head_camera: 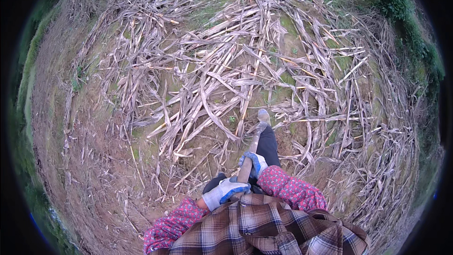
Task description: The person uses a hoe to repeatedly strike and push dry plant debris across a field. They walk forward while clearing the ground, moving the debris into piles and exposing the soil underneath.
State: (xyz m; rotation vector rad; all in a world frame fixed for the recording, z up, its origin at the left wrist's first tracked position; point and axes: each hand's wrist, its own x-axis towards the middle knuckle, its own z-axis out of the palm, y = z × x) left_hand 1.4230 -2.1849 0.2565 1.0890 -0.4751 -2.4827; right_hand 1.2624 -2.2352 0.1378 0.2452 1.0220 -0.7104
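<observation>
A long wooden tool handle slants away from my waist toward my forward foot. My left hand, in a white and blue work glove, is wrapped around its near end. Farther along the shaft my right hand grips it in a matching glove. The shaft's far part lies along my dark trouser leg and ends near the toe of my shoe. I cannot tell what kind of head the tool has. Dry corn stalks with withered leaves lie crisscrossed on the ground ahead of me.
Bare brown soil with scattered straw spreads to the left. More dry stalks lie on the right. A green bush grows at the upper right, and grass borders the left edge. Small green weeds poke up between stalks.
</observation>
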